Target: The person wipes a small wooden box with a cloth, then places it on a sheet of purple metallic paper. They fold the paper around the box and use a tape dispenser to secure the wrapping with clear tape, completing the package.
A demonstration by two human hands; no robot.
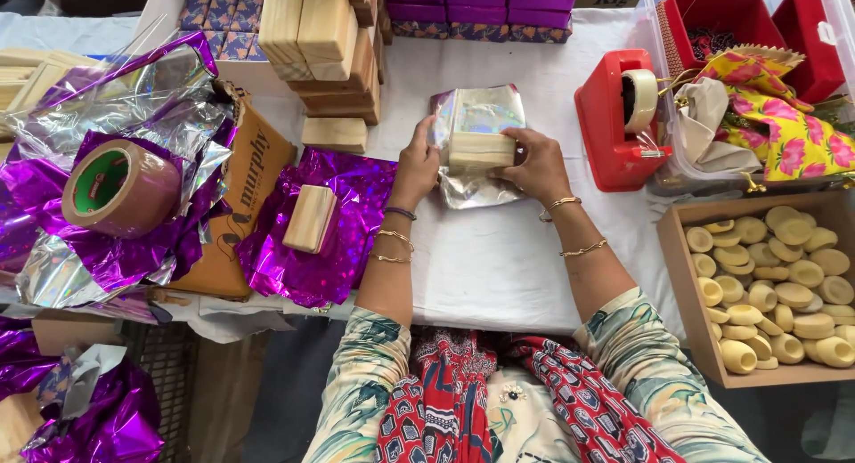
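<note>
While silver holographic foil (476, 116) lies spread under it at the centre of the white-covered desk (499, 258), a pale wooden block (481, 150) sits clasped between a person's two hands in the head view. The left hand (417, 167) presses the block's left end at nine o'clock, its grip closed on block and foil together; the right hand (534, 165) clamps the opposite end at three o'clock, thumb on the top face. At nine o'clock from the hands, a second wooden block (310, 218) rests on a sheet of purple foil (312, 258), with a roll of brown tape (120, 189) farther out on crumpled wrap. A stack of wooden blocks (325, 44) stands at eleven o'clock. A red tape dispenser (614, 125) sits at three o'clock, and a cardboard tray of small clay lamps (775, 294) lies at four o'clock.
</note>
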